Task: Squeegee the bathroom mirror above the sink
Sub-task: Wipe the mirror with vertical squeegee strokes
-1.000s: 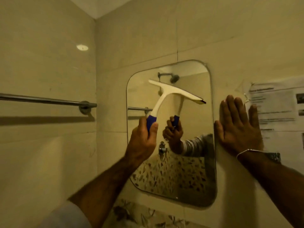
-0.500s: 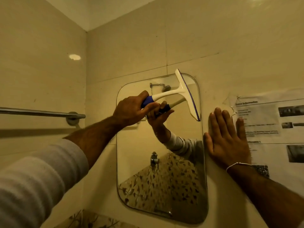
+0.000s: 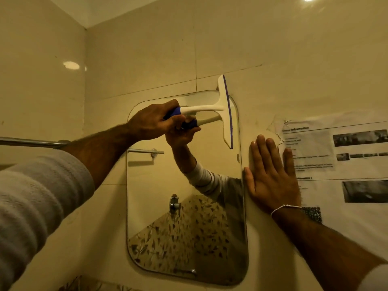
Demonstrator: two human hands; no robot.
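Gripping squeegee (image 3: pixel 225 110) in left hand (image 3: pixel 151 122) against mirror (image 3: pixel 168 206); pressing right hand (image 3: pixel 270 177) flat beside blurred, unreadable notice (image 3: pixel 336 160).

Mirror (image 3: pixel 184 206): on the wall ahead, between the rail and the paper sheet.
Squeegee (image 3: pixel 223 111): at the top right corner of the mirror, its blade upright; the upper end stands above the mirror edge, over the wall.
Left hand (image 3: pixel 153 121): left of the blade, around the squeegee handle, before the mirror's upper part.
Right hand (image 3: pixel 270 175): flat on the wall, just beside the mirror's right edge.
Paper sheet (image 3: pixel 344 164): on the wall right of the right hand, under its fingertips.
Rail (image 3: pixel 29 142): on the left wall, behind the left forearm.
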